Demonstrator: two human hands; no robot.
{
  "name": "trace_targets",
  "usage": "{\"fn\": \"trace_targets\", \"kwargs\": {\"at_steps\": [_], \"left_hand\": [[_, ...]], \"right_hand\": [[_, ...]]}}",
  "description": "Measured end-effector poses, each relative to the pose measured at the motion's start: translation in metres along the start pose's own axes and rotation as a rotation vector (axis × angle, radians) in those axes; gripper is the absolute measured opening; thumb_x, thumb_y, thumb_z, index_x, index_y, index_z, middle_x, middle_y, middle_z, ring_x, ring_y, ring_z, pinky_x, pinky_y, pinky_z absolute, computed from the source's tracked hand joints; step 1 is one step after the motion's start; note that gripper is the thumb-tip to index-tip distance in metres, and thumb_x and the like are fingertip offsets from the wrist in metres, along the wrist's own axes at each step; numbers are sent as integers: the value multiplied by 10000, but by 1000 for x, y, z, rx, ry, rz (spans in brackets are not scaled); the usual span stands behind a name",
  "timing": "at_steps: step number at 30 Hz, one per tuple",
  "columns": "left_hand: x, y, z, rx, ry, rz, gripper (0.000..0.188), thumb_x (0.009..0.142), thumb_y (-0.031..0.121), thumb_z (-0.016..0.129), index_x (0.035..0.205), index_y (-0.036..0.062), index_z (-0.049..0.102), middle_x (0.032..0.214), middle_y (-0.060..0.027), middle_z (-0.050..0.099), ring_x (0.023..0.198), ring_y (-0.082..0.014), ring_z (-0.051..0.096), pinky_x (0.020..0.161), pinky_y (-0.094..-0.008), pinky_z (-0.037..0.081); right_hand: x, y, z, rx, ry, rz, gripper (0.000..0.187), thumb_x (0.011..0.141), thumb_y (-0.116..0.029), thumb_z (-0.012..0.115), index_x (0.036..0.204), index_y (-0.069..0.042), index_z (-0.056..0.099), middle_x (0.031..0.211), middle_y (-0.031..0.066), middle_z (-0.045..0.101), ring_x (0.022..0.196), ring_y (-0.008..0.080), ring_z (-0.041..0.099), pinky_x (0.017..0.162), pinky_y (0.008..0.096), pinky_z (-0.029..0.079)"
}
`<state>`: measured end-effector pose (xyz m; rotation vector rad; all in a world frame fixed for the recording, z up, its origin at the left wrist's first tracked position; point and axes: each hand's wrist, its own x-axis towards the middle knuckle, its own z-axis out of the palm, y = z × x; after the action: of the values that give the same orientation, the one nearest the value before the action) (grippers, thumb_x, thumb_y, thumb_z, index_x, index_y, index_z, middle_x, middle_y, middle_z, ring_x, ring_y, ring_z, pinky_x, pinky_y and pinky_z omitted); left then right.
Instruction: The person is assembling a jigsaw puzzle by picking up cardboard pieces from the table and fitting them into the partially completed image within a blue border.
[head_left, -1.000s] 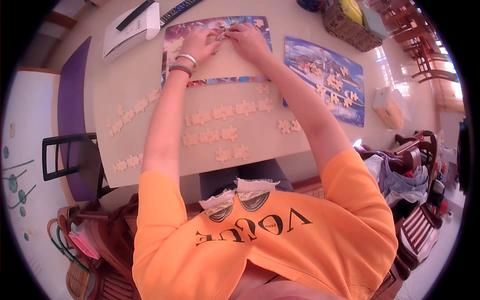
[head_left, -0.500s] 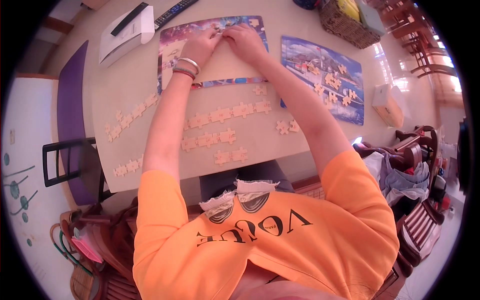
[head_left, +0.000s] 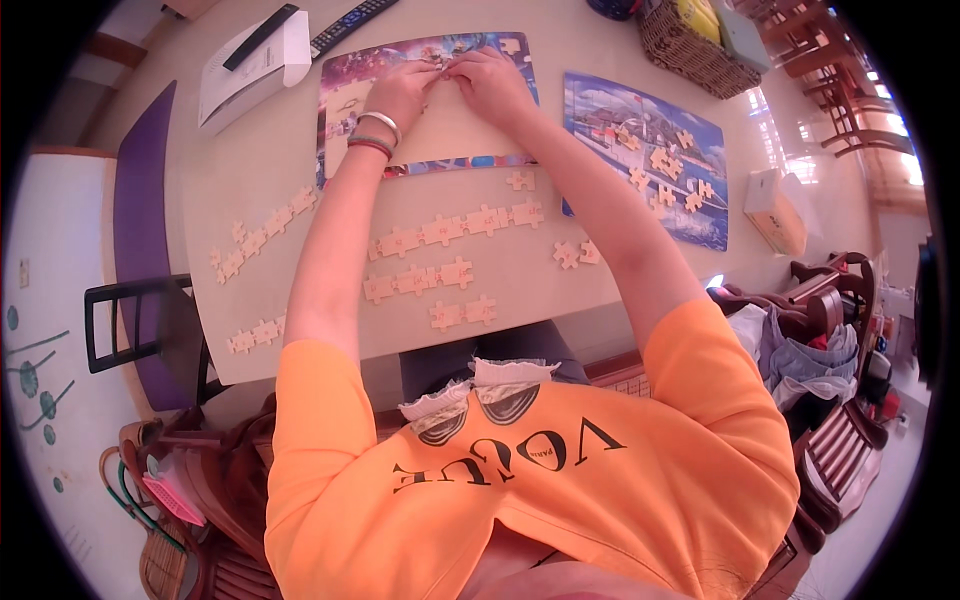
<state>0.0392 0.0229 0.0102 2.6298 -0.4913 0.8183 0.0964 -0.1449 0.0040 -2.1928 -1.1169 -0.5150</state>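
Both my hands are over the upper part of a colourful puzzle tray [head_left: 400, 170] with a bare wooden middle. My left hand [head_left: 402, 88], a bangle and a red band at its wrist, has its fingers bent inward. My right hand [head_left: 488, 82] reaches in from the other side, and the fingertips of both meet near the tray's top edge. Both hands look pinched, but whatever lies between the fingertips is too small and covered to make out. Rows of joined wooden puzzle pieces [head_left: 440, 230] lie on the table below the tray, pale side up.
A second puzzle board [head_left: 600, 100] with a blue harbour picture lies at right, loose pieces on it. Around the table [head_left: 520, 290] stand a white box [head_left: 255, 70], a remote control [head_left: 350, 25], a wicker basket [head_left: 680, 45], a small carton [head_left: 775, 212] and wooden chairs [head_left: 840, 450].
My fingers have shifted very slightly at the tray's top edge. Otherwise the arms, the tray and the puzzle pieces look the same.
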Motion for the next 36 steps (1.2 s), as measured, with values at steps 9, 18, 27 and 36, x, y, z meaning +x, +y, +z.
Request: {"fn": "trace_targets", "kwargs": {"at_steps": [9,18,27,36], "left_hand": [[-1,2,5,-111,19,-59,93,774,86,590,833,35,641,936,-95,622,878,-272,579,790,-353,470],[1,3,4,-22,45,1,126,769,58,601,885,21,634,977,-102,619,932,-280,565,843,-365,444],[0,5,3,-60,20,-17,221,779,38,586,992,51,645,1004,-96,609,941,-270,560,839,-359,452],[0,7,4,59,-17,10,293,770,14,574,1031,123,651,1017,-86,592,918,-265,558,820,-357,461]], "right_hand": [[0,2,1,26,-11,5,150,771,-101,535,839,-110,667,931,1,631,939,210,549,829,349,437],[-1,1,0,163,210,146,115,726,-93,613,806,-13,635,860,107,623,878,294,559,786,374,457],[0,5,3,87,151,73,102,714,-107,621,735,-10,644,850,98,626,841,283,559,786,371,448],[1,7,-1,26,76,-39,112,743,-120,610,793,-31,657,922,54,629,870,261,557,782,359,449]]}}
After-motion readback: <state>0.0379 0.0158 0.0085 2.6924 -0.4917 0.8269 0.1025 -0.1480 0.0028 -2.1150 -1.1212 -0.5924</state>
